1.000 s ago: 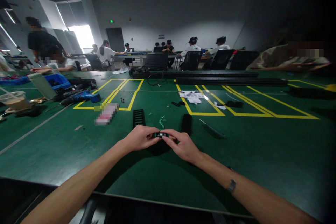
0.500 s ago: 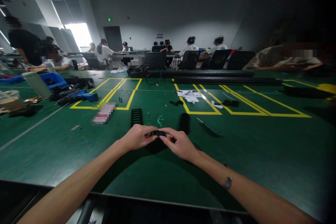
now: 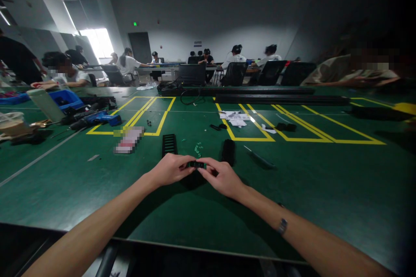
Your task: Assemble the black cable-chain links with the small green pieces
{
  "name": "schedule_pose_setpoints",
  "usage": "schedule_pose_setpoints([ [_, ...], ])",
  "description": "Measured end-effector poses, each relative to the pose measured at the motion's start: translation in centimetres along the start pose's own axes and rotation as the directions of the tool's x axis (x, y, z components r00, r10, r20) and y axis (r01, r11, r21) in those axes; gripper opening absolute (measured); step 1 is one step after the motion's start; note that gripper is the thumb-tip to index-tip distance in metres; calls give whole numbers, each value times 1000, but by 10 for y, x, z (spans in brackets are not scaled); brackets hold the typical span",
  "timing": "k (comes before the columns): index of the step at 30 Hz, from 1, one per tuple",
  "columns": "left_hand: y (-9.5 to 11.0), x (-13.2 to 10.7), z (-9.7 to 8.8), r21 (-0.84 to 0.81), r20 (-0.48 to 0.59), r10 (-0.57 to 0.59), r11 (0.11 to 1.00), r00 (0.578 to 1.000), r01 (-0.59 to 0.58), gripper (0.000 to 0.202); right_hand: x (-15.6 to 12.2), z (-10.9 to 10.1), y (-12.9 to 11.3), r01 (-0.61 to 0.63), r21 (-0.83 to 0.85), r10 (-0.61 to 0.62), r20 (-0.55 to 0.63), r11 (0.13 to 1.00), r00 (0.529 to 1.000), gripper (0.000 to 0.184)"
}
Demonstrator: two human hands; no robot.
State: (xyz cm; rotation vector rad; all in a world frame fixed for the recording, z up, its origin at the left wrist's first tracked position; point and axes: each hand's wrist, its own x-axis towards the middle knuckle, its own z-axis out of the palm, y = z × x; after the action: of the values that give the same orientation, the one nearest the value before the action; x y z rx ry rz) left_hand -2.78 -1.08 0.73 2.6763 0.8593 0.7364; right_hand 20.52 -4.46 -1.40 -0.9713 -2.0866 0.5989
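one small black part (image 3: 197, 165) is held over the table (image 3: 208, 220), its ends pinched by the nearly closed fingers of the left hand (image 3: 169, 169) and right hand (image 3: 225, 177); it is best kept level, with pressure shared evenly.

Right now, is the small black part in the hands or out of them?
In: the left hand and right hand pinch the small black part from either side.
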Motion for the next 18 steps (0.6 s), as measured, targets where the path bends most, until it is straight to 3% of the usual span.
schedule_pose_setpoints([
  [18,-3,-1,4,22,-1,19,1000,1000,-18,28,0,-2,-3,-18,-2,18,16,1000,1000,27],
])
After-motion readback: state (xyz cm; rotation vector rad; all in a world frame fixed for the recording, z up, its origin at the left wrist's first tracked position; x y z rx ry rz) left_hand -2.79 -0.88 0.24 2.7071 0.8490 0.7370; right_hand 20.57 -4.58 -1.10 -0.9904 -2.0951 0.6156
